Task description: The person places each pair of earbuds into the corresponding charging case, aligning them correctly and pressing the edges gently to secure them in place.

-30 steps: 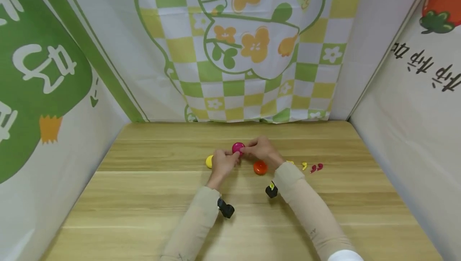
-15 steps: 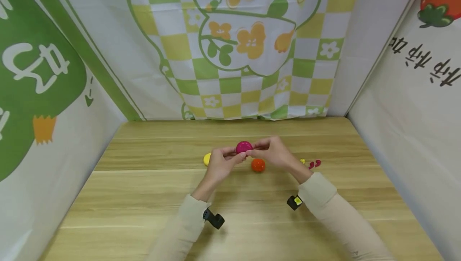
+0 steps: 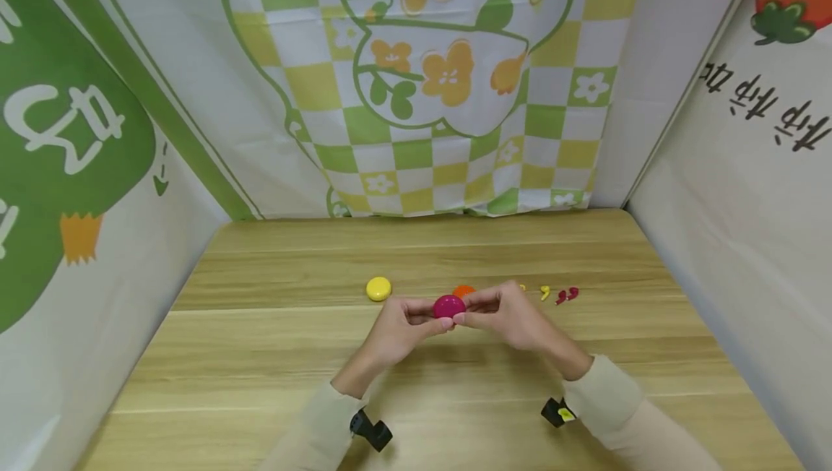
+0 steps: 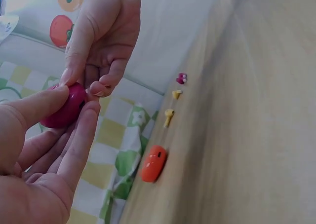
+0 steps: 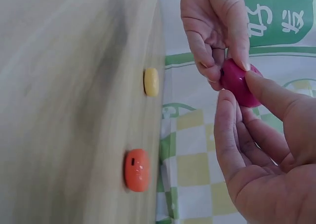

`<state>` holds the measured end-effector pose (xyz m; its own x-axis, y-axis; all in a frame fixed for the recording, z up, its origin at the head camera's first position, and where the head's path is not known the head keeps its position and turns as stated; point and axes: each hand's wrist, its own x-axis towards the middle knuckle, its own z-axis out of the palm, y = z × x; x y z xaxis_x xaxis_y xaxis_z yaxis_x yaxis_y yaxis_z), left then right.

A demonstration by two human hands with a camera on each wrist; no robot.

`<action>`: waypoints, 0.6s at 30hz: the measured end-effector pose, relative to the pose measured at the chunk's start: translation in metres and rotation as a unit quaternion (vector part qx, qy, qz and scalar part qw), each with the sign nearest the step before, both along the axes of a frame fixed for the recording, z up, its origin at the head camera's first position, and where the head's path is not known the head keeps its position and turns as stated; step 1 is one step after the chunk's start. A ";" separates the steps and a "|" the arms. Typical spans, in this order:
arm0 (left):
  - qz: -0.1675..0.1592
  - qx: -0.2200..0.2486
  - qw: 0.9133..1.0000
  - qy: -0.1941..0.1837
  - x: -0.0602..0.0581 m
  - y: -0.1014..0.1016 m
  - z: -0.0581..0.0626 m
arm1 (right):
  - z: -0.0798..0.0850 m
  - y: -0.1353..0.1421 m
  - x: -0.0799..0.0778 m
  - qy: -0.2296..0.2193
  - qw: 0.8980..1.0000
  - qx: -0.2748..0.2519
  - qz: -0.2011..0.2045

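Observation:
Both hands hold a round magenta earbud case raised over the table, with its lid closed. My left hand pinches its left side, thumb on the near face and fingers behind. From the other side my right hand grips it the same way. A small dark slot shows on the edge of the magenta case in the left wrist view. Just behind the hands, an orange case lies on the table, partly covered in the head view. A yellow case lies left of it.
On the wooden table, right of the hands, lie a yellow earbud and a pair of magenta earbuds. Another yellow piece is mostly hidden behind the right hand. Printed cloth hangs along the back edge and both sides.
Both hands have lifted the magenta case and drawn it toward me and slightly right. The yellow case has come into full view; the orange one is now partly covered.

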<state>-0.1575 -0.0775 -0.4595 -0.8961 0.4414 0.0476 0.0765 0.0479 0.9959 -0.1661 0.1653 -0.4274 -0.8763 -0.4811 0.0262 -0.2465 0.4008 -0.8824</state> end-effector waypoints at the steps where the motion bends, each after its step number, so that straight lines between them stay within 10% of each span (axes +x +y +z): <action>1: -0.002 -0.002 1.000 -0.007 0.002 0.000 -0.002 | -0.002 0.000 0.002 0.000 1.000 -0.001 0.004; 18: -0.006 -0.027 0.999 -0.038 0.007 0.000 -0.028 | -0.038 -0.001 0.008 -0.011 1.000 -0.013 0.012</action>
